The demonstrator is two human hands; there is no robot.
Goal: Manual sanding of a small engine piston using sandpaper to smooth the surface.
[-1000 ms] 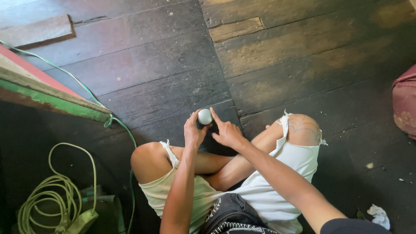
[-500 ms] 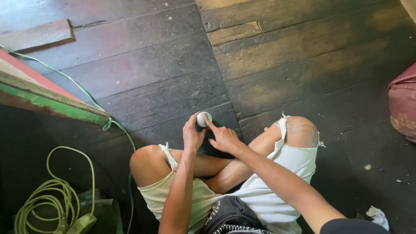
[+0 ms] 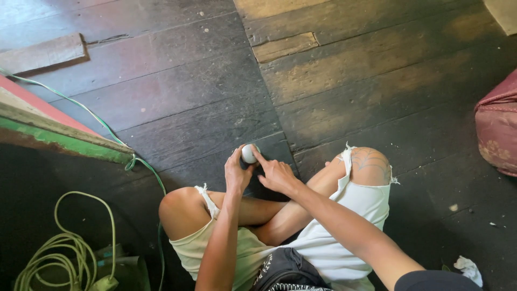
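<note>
Small white ball (image 3: 248,153): left hand (image 3: 236,173) pinches it, right hand (image 3: 276,175) w/ fingertips touching. Risk: loose pinch, ball drops, rolls across floor (image 3: 177,102).

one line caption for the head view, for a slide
Seated person's left hand holds a small white ball, right hand touching it, above the dark plank floor.

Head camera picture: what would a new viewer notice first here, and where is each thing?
First, in the middle, the left hand holds a small white round object while the right hand touches it with a fingertip, above the person's crossed legs. Around them lies a dark wooden plank floor. At the lower left sits a coiled pale green cable, and a dark red cushion shows at the right edge.
</note>
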